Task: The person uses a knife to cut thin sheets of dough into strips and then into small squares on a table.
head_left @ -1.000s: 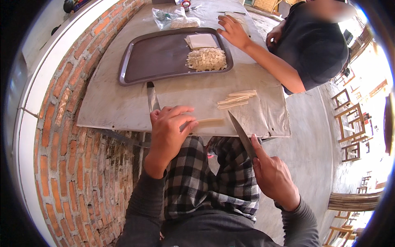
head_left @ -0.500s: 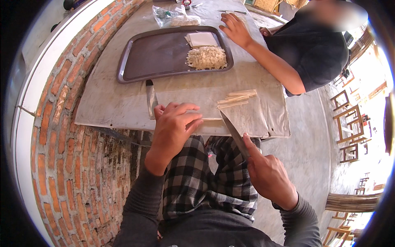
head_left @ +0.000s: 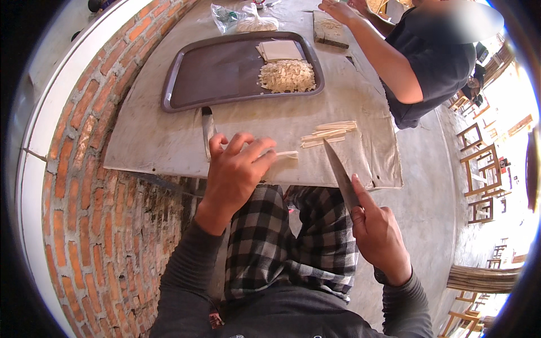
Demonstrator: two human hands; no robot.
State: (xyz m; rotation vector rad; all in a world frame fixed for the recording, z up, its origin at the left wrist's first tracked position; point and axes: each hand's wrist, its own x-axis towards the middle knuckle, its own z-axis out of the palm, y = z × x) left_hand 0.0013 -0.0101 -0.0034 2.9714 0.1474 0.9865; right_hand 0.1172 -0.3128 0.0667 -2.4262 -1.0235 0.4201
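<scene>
My right hand (head_left: 378,236) is wrapped round the handle of a kitchen knife (head_left: 341,176), its index finger along the spine and the blade angled up to the left. The tip reaches the near end of a small pile of thin pale strips (head_left: 331,133) on the table. My left hand (head_left: 234,177) is over the table's near edge, fingers bent, with one pale strip (head_left: 288,155) sticking out to the right from its fingertips; the grip itself is partly hidden. A second knife (head_left: 208,129) lies just beyond that hand, its lower end behind the fingers.
On the table (head_left: 152,135), a brown tray (head_left: 214,70) carries a stack of pale square sheets (head_left: 280,50) and a heap of small pale pieces (head_left: 287,76). Plastic bags (head_left: 256,25) sit behind it. A co-worker's arm (head_left: 389,59) is beside a wooden board (head_left: 331,35). A brick wall (head_left: 79,186) borders the left.
My knife has shifted right, its tip now at the strip pile. The strip by my left fingertips shows more clearly. The co-worker's arm has lifted back, uncovering the wooden board.
</scene>
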